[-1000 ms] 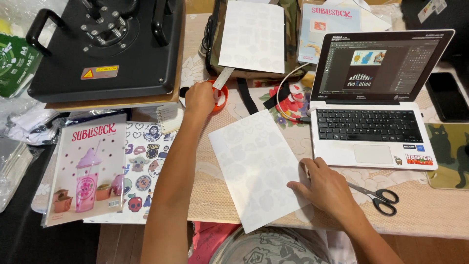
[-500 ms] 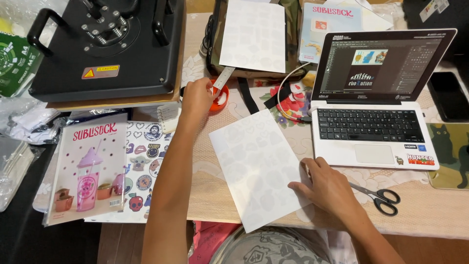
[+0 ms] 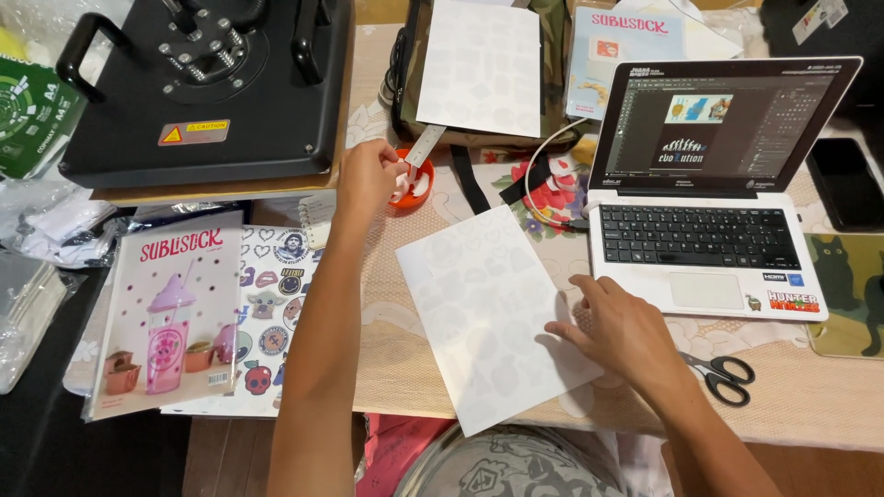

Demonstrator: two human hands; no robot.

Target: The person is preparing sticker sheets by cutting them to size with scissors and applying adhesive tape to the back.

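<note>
A white sheet of paper [image 3: 488, 313] lies tilted on the table in front of me. My right hand [image 3: 622, 336] rests flat on its right edge, fingers spread, pinning it down. My left hand [image 3: 368, 175] is stretched out past the sheet's far left corner and pinches the end of a strip of pale tape [image 3: 424, 147] pulled up from a red tape roll [image 3: 410, 184]. The strip runs up and right from my fingers toward a second white sheet [image 3: 479, 64] that lies on a camouflage bag.
An open laptop [image 3: 709, 202] stands to the right, black scissors [image 3: 723, 375] near its front. A black heat press [image 3: 203, 83] fills the back left. A pink-printed packet [image 3: 170, 322] and a sticker sheet [image 3: 272, 304] lie at left. A phone [image 3: 843, 184] is at far right.
My left hand has drawn the tape strip slightly further off the red roll. My right hand stays on the sheet.
</note>
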